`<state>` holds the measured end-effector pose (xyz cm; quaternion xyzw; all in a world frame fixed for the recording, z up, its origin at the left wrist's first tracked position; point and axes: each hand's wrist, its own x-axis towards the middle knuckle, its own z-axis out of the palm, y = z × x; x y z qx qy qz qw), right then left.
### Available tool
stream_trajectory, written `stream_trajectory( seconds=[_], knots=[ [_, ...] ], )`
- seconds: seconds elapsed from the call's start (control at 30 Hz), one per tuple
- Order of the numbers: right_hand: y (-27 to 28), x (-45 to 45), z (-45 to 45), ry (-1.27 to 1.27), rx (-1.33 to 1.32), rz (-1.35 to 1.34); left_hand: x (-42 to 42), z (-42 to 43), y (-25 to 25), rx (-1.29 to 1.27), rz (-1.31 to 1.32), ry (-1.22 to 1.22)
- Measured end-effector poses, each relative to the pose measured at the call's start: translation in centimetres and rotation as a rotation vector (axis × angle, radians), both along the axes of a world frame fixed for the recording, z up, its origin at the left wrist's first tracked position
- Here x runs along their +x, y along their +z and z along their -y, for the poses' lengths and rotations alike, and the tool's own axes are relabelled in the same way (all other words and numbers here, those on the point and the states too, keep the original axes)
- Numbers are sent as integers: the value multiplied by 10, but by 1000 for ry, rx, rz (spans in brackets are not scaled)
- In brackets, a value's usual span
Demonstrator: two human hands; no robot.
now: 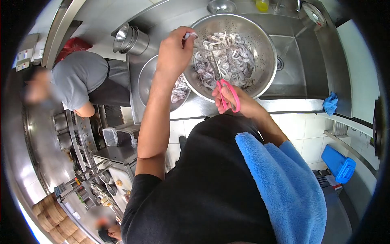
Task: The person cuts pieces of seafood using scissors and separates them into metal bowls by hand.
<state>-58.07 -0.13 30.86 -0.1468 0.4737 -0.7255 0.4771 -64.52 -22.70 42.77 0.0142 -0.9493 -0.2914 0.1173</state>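
Observation:
My left hand (175,48) is closed over the left rim of a large perforated steel colander (264,53). It pinches a small greyish piece of squid (191,35) between thumb and fingers. Pink-handled scissors (228,95) are gripped in my right hand (239,101) at the colander's near edge. Their blades point up and away over a heap of pale grey and white squid tentacles (233,57) inside. To the left, partly under my left forearm, a steel bowl (146,83) holds more squid pieces (179,90).
The colander stands beside a steel sink basin (288,53). Nested steel pots (138,40) stand at the back left, and a blue cloth (330,103) lies on the right edge. One co-worker (83,75) bends nearby at left; another person (111,234) is at lower left.

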Motion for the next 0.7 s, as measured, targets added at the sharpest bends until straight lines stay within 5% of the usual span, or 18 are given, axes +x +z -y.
stream_trajectory(
  seconds=[0.4, 0.7],
  knots=[
    [29, -7, 41, 100, -211, -31, 18, 32, 53, 54, 18, 76],
    [37, -9, 72, 235, -212, -62, 49, 64, 54, 362, 79, 124]
  ],
)
